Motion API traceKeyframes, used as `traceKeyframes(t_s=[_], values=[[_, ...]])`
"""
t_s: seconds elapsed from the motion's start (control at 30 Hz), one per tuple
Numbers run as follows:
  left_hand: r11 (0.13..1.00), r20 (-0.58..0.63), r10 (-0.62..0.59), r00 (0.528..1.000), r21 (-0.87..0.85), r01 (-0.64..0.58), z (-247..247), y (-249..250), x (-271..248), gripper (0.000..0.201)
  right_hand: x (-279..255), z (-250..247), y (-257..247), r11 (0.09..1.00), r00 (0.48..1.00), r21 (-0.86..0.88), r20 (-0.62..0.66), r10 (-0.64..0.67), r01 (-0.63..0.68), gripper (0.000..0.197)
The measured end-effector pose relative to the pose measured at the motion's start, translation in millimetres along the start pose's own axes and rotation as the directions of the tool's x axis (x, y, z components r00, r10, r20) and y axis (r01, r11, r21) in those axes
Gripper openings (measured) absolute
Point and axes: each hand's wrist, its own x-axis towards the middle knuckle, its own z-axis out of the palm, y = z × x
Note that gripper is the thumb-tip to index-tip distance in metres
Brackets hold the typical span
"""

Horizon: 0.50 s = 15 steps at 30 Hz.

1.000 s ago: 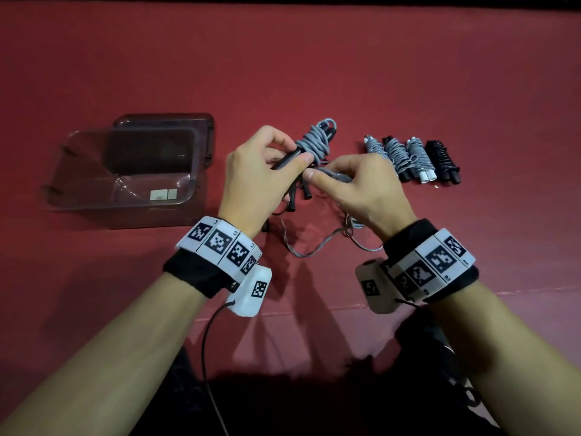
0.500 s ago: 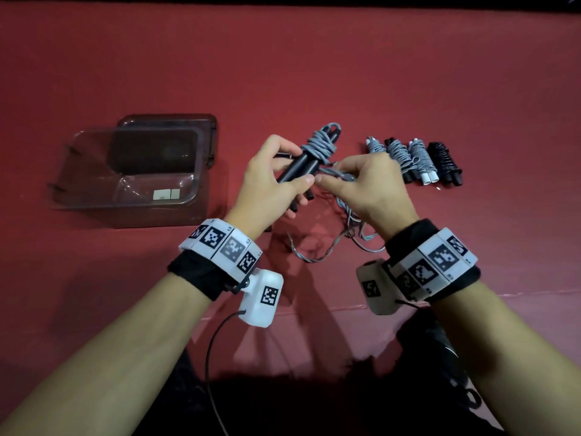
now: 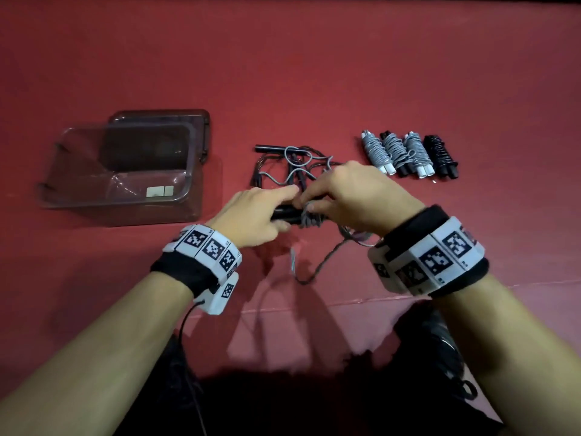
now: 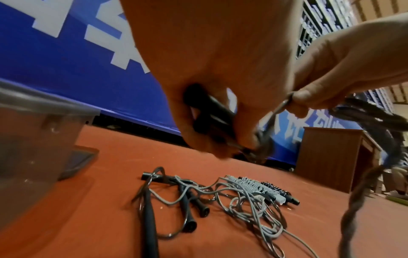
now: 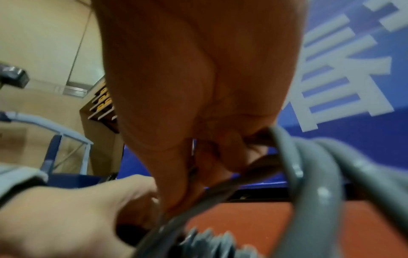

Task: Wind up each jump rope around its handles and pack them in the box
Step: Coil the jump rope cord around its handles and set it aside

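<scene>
Two black plastic jump-rope handles (image 3: 284, 213), light and stiff, lie side by side in the left hand (image 3: 251, 220), long axis running 9 to 3 o'clock above the red tabletop (image 3: 314, 73). Its grip curls round them; the right hand (image 3: 355, 196) pinches the limp, springy grey cord (image 3: 309, 219), best controlled close to the coil.

Bare red table (image 3: 314, 73) lies open behind and right of everything; loose tangled ropes (image 3: 292, 166) block the strip between the clear box (image 3: 191, 196) at left and four wound ropes (image 3: 408, 154) at right.
</scene>
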Motion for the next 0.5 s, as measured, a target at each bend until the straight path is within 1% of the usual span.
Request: traceKeyframes(t_s=[0.03,0.07,0.1,0.13,0.17,0.2,0.27,0.3,0.33,0.4,0.43,0.47,0.5], values=[[0.999,0.07,0.023,0.997,-0.048,-0.02,-5,2,1,0.037,-1,-3,6,0.997,1.0,0.077,0.004,-0.028,0.027,0.021],[0.989,0.116,0.053,0.992,-0.145,-0.035,-10,5,1,0.036,0,-4,14,0.986,0.999,0.157,-0.03,-0.045,0.049,0.021],[0.959,0.146,0.093,0.985,-0.279,-0.049,-16,9,0,0.036,0,-3,24,0.966,0.993,0.248,-0.104,-0.052,0.077,0.02],[0.909,0.176,0.131,0.976,-0.414,-0.047,-22,12,0,0.037,-1,-2,32,0.927,0.984,0.362,-0.173,-0.035,0.096,0.016],[0.853,0.201,0.163,0.966,-0.52,-0.036,-29,16,-1,0.036,-2,0,39,0.869,0.975,0.482,-0.223,0.001,0.109,0.014],[0.812,0.21,0.178,0.961,-0.583,-0.023,-37,20,-2,0.035,-4,3,45,0.789,0.972,0.605,-0.232,0.049,0.105,0.013],[0.767,0.186,0.182,0.966,-0.642,-0.021,-50,26,-3,0.035,-7,10,52,0.628,0.976,0.776,-0.174,0.13,0.055,0.006],[0.753,0.167,0.174,0.97,-0.658,-0.022,-54,26,-3,0.035,-7,16,54,0.585,0.979,0.81,-0.139,0.147,0.027,0.005],[0.744,0.149,0.166,0.975,-0.668,-0.025,-55,26,-3,0.035,-6,19,52,0.579,0.985,0.815,-0.106,0.137,0.007,0.007],[0.706,0.104,0.151,0.983,-0.707,-0.034,-54,22,-4,0.035,-2,28,45,0.654,0.995,0.756,-0.054,0.083,-0.014,0.011],[0.673,0.076,0.129,0.989,-0.739,-0.031,-52,19,-5,0.035,-1,29,37,0.68,0.998,0.732,-0.007,0.07,-0.042,0.017],[0.636,0.049,0.103,0.993,-0.771,-0.028,-49,15,-5,0.036,1,30,29,0.674,0.998,0.736,0.032,0.06,-0.064,0.026],[0.603,0.023,0.072,0.997,-0.797,-0.025,-46,11,-5,0.036,2,31,22,0.682,0.999,0.73,0.029,0.031,-0.042,0.032]])
